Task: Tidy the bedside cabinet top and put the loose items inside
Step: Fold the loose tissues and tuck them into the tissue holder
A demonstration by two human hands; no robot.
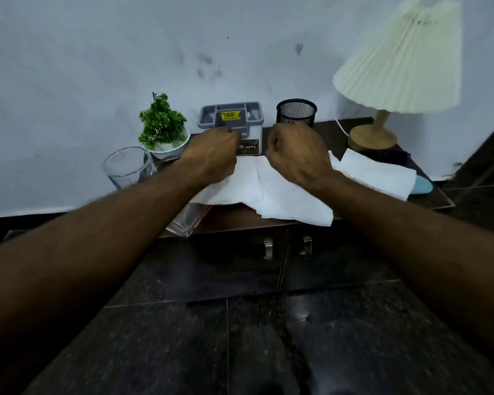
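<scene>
The dark wooden bedside cabinet top [234, 216] holds a large unfolded white tissue [271, 192] that hangs over its front edge. My left hand [211, 158] hovers over the tissue's left part, its curled fingers against the front of a grey desk organizer [231, 115]; whether they grip anything is hidden. My right hand [297, 155] is a closed fist over the tissue's far edge, with nothing visible in it. A second white tissue [376, 175] lies to the right. A clear plastic bag [188, 220] sticks out from under the large tissue at the front left.
Along the wall stand a small green plant [161, 124], a black mesh pen cup [296, 112] and a pleated lamp [405, 61]. A clear glass [126, 166] stands at the left edge. A teal object [423, 185] and dark cloth [388, 156] lie right. Two cabinet doors with metal handles [268, 249] are shut.
</scene>
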